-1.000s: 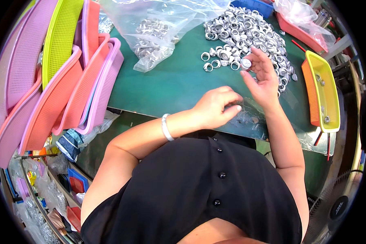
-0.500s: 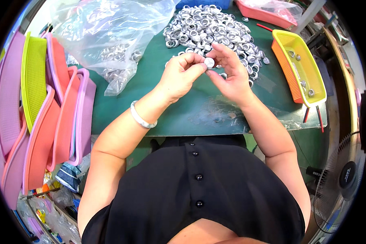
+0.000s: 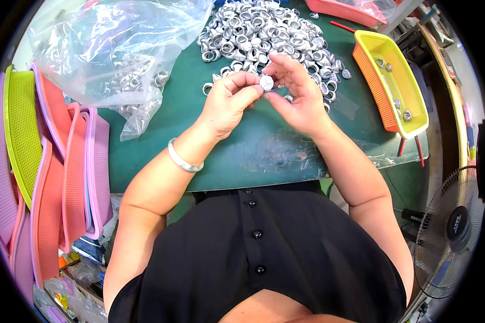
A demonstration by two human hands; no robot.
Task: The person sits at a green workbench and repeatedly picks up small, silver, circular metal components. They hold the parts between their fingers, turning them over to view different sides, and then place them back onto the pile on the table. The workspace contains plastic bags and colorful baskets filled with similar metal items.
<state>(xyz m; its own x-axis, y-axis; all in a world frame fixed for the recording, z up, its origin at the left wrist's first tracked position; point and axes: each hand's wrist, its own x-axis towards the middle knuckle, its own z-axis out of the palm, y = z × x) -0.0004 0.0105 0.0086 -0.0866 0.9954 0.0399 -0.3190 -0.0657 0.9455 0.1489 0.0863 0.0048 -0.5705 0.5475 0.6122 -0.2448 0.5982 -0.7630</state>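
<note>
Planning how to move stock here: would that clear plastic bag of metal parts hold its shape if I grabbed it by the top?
Probably not. The bag looks thin and crumpled, so it would likely sag. The metal parts pooled low inside suggest bottom-heavy weight. Its open side may spill.

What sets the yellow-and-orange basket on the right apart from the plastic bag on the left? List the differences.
1. The yellow-and-orange basket is rigid, opaque mesh; the plastic bag is soft, crumpled and see-through.
2. The basket holds only a few small metal parts; the bag holds a heap of them.
3. The basket is open-topped; the bag wraps its contents.

Both lie on the green table and hold silvery metal parts.
</note>
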